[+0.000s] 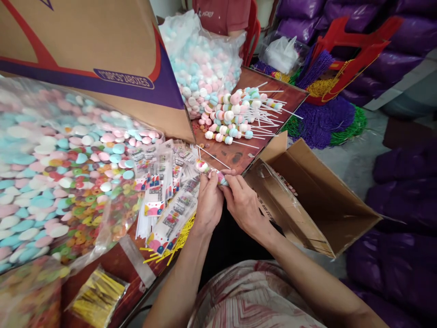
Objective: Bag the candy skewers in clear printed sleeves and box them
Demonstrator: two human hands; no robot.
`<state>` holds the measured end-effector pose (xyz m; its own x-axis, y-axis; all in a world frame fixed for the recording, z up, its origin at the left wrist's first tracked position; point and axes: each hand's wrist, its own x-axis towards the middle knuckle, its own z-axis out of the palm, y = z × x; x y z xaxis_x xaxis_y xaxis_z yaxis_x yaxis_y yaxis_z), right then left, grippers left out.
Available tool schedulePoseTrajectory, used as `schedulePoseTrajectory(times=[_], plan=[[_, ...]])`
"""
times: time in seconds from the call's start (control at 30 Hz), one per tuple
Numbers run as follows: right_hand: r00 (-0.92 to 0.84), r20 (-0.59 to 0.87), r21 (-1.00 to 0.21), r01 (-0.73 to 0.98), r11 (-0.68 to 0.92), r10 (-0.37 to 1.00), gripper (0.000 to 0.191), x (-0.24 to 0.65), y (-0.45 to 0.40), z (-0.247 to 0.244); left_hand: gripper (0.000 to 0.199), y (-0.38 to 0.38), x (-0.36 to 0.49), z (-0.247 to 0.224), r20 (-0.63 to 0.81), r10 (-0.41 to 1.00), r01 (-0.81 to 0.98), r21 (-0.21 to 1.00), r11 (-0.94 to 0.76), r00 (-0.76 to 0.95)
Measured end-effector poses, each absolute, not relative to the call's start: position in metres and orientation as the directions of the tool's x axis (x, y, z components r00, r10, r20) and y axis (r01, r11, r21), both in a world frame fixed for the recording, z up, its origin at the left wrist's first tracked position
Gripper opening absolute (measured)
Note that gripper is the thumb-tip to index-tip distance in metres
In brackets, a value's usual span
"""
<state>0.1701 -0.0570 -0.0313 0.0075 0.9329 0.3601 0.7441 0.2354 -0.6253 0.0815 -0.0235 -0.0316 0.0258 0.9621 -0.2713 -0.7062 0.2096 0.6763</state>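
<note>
Pinched by left hand (209, 200) and right hand (242, 200), a marshmallow skewer (202, 166) is held at the edge of the table (244, 158), near printed sleeves (172, 218). Step judged: bagging, unconfirmed; even, gentle finger pressure is called for next.

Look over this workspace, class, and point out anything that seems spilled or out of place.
A few small candy rings lie loose on the table beside the marshmallow skewers, outside any bag, perhaps spilled. Purple cords sprawl across the floor, looking untidy.
</note>
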Motion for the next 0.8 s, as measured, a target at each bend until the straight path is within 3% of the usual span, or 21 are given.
schedulePoseTrajectory(times=[0.13,0.23,0.33,0.57,0.67,0.8], plan=[[0.012,0.311,-0.771,0.587,0.245,0.95,0.033,0.18,-0.061,-0.027,0.013,-0.019,0.078,-0.029,-0.266,0.96,-0.697,0.673,0.248,0.085],[0.072,0.341,-0.805,0.538,0.252,0.937,0.028,0.185,-0.063,-0.03,0.015,-0.018,0.078,-0.026,-0.249,0.962,-0.693,0.675,0.254,0.111],[0.051,0.408,-0.748,0.592,0.301,0.912,0.028,0.182,-0.064,-0.035,0.016,-0.02,0.08,-0.026,-0.226,0.968,-0.694,0.68,0.236,0.108],[-0.06,0.54,-0.468,0.808,0.358,0.84,0.033,0.169,-0.063,-0.043,0.015,-0.026,0.081,-0.03,-0.224,0.968,-0.683,0.69,0.238,0.111],[0.003,0.491,-0.605,0.721,0.338,0.871,0.03,0.172,-0.056,-0.042,0.014,-0.025,0.081,-0.032,-0.212,0.967,-0.687,0.682,0.251,0.142],[0.132,0.366,-0.856,0.436,0.278,0.921,0.023,0.177,-0.048,-0.038,0.014,-0.023,0.081,-0.032,-0.258,0.957,-0.709,0.65,0.273,0.132]])
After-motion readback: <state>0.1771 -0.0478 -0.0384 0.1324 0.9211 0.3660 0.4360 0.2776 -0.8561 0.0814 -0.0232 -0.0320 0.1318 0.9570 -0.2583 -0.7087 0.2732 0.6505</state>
